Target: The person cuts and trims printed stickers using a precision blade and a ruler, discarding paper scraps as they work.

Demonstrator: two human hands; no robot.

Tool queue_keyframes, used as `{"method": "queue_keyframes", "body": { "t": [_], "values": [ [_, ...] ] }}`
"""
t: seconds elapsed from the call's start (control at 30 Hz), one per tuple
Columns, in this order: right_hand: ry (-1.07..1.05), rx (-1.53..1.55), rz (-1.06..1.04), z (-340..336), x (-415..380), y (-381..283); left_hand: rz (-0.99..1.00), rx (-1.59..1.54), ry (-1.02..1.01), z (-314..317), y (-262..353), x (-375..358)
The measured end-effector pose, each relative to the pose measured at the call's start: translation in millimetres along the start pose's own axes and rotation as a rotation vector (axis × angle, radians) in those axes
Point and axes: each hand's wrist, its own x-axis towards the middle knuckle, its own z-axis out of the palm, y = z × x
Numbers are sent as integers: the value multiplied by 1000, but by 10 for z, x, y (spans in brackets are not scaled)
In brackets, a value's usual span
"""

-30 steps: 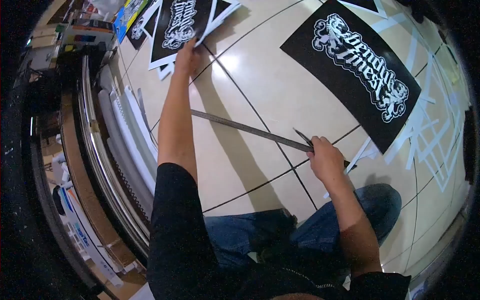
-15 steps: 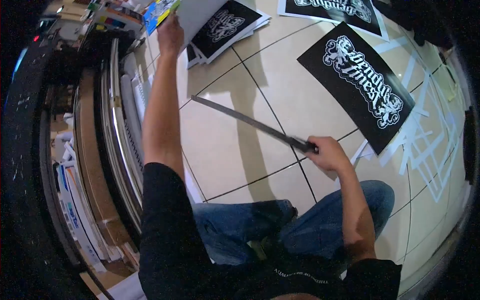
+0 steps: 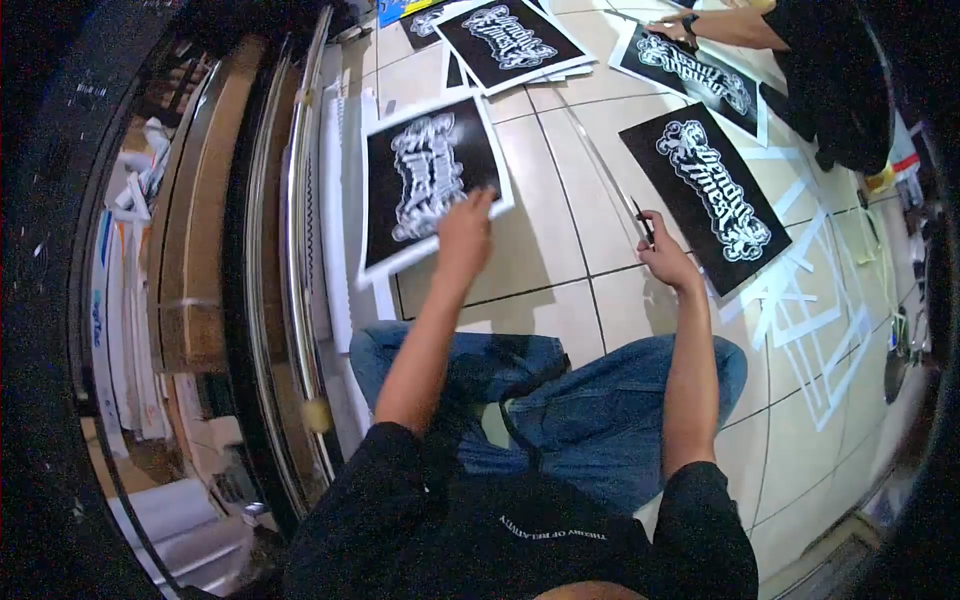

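My left hand (image 3: 467,235) pinches the lower right edge of a white-bordered black print (image 3: 385,195) with white gothic lettering. The sheet is slightly blurred and tilted, over the floor on the left. My right hand (image 3: 668,258) is closed around a long thin metal ruler (image 3: 602,152) that points away from me. A dark, pointed piece, perhaps a cutter, shows at the same fingers; its kind is hard to make out. Just beyond that hand lies a black print (image 3: 690,190) without a white border.
A stack of prints (image 3: 515,45) lies ahead. At the upper right, another person's hand (image 3: 675,28) is at a bordered print (image 3: 655,62). White paper strips (image 3: 800,310) are tangled on the right-hand tiles. Long rolls and boxes (image 3: 215,200) line the left side.
My left hand has come back from the far stack with a bordered print. The ruler in my right hand has swung to point farther forward. Another person's hand has appeared.
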Motion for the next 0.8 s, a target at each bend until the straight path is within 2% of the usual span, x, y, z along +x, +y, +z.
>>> {"method": "queue_keyframes", "body": {
  "t": [0.07, 0.1, 0.17, 0.2, 0.23, 0.27, 0.3, 0.37, 0.43, 0.5, 0.57, 0.63, 0.7, 0.73, 0.8],
  "values": [
    [6, 77, -21, 16, -32, -31, -174, -38, -231, 370, 184, -308],
    [0, 62, -30, 36, -68, -125, -260, -94, -336, 307, 408, -376],
    [98, -146, -4, 72, -122, -336, -353, -100, -451, 213, 742, -461],
    [159, -156, -72, 112, -102, -308, -365, -103, -442, 235, 699, -473],
    [149, -162, -79, 119, -113, -311, -279, -349, -520, 299, 613, -480],
    [249, -220, -105, 118, -138, -359, -186, -595, -590, 408, 486, -482],
    [349, -274, -129, 112, -161, -417, -82, -622, -614, 570, 221, -425],
    [358, -242, -96, 69, -173, -506, 6, -202, -682, 345, -100, -380],
    [431, -335, -194, 56, -123, -428, 94, 183, -975, -78, -261, -312],
    [408, -348, -169, 68, -136, -542, 100, 229, -1042, 73, -635, -443],
    [587, -366, -326, 102, -90, -581, 88, 158, -1020, 58, -782, -534],
    [620, -340, -327, 152, -42, -642, 79, 133, -989, 142, -838, -511],
    [450, -183, -134, 263, 41, -605, 65, 100, -965, 228, -866, -504],
    [370, -243, -80, 330, 98, -545, 131, 86, -967, 288, -886, -440],
    [314, -184, -72, 482, 99, -536, 226, 116, -999, 336, -804, -313]
  ]
}}
